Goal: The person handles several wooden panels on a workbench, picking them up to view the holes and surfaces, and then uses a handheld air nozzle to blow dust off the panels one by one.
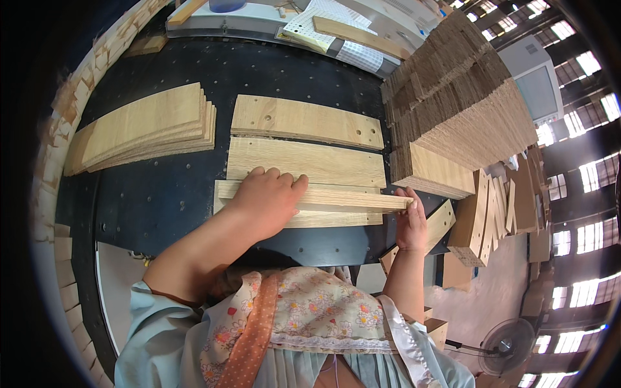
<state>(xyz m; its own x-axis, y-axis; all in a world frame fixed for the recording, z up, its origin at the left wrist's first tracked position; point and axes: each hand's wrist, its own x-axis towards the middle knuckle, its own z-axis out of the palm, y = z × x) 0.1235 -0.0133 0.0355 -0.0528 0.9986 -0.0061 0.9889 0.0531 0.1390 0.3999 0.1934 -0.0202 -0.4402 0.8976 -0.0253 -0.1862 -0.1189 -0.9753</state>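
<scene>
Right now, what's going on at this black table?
A person holds a long, pale wood-grain board, seen nearly edge-on: the left hand grips it left of its middle, and the right hand holds its right end. Beyond it on the black table lie two flat pale boards, the farther one with drilled holes. A fanned stack of pale boards sits to the left, and a tall stack of brown boards stands to the right.
</scene>
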